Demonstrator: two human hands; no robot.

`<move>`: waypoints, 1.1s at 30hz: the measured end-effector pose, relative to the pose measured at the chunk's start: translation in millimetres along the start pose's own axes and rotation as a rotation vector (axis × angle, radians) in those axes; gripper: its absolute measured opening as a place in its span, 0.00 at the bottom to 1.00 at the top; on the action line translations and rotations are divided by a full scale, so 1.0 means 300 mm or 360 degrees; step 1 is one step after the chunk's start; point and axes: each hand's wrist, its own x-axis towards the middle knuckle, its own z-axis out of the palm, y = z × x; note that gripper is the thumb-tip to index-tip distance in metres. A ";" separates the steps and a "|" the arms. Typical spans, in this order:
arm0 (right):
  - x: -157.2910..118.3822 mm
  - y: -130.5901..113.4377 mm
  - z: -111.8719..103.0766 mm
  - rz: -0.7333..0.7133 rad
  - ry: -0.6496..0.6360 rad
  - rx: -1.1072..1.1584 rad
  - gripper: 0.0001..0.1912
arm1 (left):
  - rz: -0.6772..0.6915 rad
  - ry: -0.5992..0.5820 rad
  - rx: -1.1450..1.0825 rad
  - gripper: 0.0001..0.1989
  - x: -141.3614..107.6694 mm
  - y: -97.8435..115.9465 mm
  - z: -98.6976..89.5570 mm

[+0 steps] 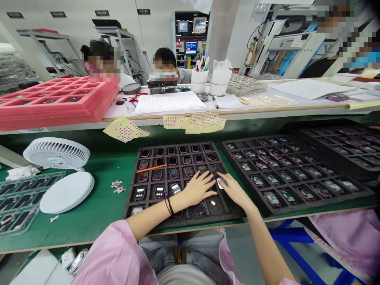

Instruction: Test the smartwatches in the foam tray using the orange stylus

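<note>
The left hand [197, 189] lies flat, its fingers [208, 185] released over a black foam tray [128, 209] of square-faced smartwatches, six across the top row. The right hand's [234, 190] fingers [222, 177] touch a pale watch [221, 183], grip unclear, by the tray's right edge on the green counter [89, 225].

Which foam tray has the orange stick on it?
The left black foam tray; the orange stick crosses its upper-left cells, and the tray beside it shows none.

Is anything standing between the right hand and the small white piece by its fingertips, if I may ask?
Nothing visible does: the right hand has its fingers on the small white piece in the black foam tray; the left hand rests beside them, not between.
</note>
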 end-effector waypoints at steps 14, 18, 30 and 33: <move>-0.193 -0.335 0.126 -0.0871 -0.0330 -0.0250 0.25 | -0.0676 -0.0576 0.0048 0.08 -0.510 -0.020 -0.295; -0.228 -0.459 0.184 -0.1023 -0.0409 -0.0139 0.21 | -0.0801 -0.0517 -0.0006 0.14 -0.553 -0.002 -0.236; -0.268 -0.522 0.219 -0.1178 -0.0375 0.0027 0.18 | -0.0705 0.0177 -0.0700 0.19 -0.665 -0.082 -0.328; -0.266 -0.520 0.224 -0.1173 -0.0359 0.0088 0.18 | -0.0690 0.0041 -0.0640 0.20 -0.717 -0.104 -0.371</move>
